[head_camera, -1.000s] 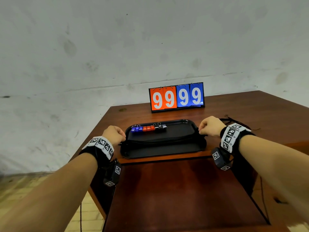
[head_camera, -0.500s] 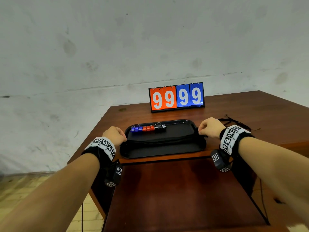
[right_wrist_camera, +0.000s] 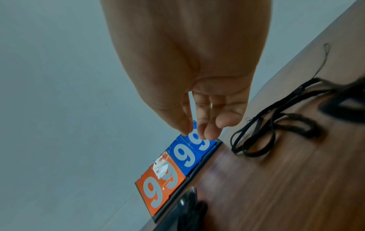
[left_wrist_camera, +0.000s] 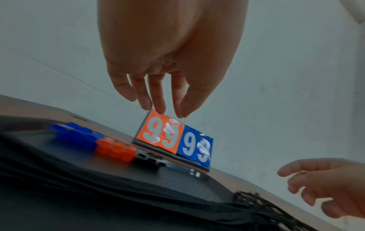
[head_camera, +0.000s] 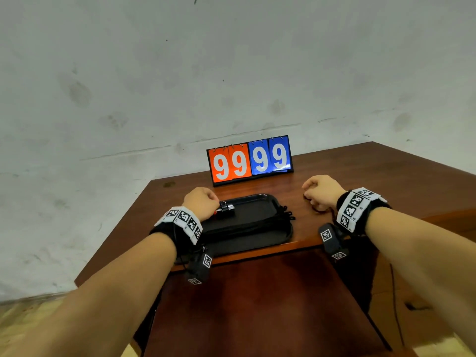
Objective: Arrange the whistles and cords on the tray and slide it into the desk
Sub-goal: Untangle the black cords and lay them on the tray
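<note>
Now whistles (left_wrist_camera: 110, 145) beneath left hand (left_wrist_camera: 169, 51)

Flip scoreboard (head_camera: 249, 161), black-framed, standing at back of brown wooden worktop (head_camera: 386, 176): white digits "99" on two orange cards, "99" on two blue cards. No other legible text.

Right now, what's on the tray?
On the tray: a row of blue, orange and black whistles at the back, and black cords across the middle. In the head view the left hand hides most of the row.
</note>
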`<state>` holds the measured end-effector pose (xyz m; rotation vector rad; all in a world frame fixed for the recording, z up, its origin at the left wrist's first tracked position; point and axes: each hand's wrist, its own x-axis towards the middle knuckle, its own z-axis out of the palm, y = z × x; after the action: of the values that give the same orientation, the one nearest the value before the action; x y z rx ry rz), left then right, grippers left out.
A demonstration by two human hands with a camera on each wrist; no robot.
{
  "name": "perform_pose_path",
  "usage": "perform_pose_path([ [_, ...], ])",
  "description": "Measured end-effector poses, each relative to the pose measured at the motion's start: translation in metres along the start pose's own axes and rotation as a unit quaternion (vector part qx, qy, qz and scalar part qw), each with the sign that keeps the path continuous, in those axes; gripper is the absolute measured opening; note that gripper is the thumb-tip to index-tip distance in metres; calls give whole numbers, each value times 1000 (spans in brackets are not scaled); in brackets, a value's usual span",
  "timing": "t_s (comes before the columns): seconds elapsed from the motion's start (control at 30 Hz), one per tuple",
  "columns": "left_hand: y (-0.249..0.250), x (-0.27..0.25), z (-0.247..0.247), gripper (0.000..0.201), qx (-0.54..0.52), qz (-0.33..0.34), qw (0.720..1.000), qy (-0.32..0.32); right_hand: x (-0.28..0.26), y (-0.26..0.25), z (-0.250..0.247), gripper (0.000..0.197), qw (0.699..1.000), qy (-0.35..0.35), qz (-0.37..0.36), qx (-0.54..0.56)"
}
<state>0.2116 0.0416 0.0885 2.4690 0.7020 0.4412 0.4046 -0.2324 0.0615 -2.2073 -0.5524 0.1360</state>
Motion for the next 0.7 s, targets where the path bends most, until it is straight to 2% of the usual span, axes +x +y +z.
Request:
perform_pose_path([
  [0.23,96,23,61,13,-40,84,993,-70,0,38,-59,15,999,31,30,-19],
  [0.43,148,34,111,8,-81,111,986,-100,4,74,-92,15,996,26,52,-62],
  [0.7,192,44,149,11,-82,135,975,-154,26,94,-100,27,994,-37,52,-93],
])
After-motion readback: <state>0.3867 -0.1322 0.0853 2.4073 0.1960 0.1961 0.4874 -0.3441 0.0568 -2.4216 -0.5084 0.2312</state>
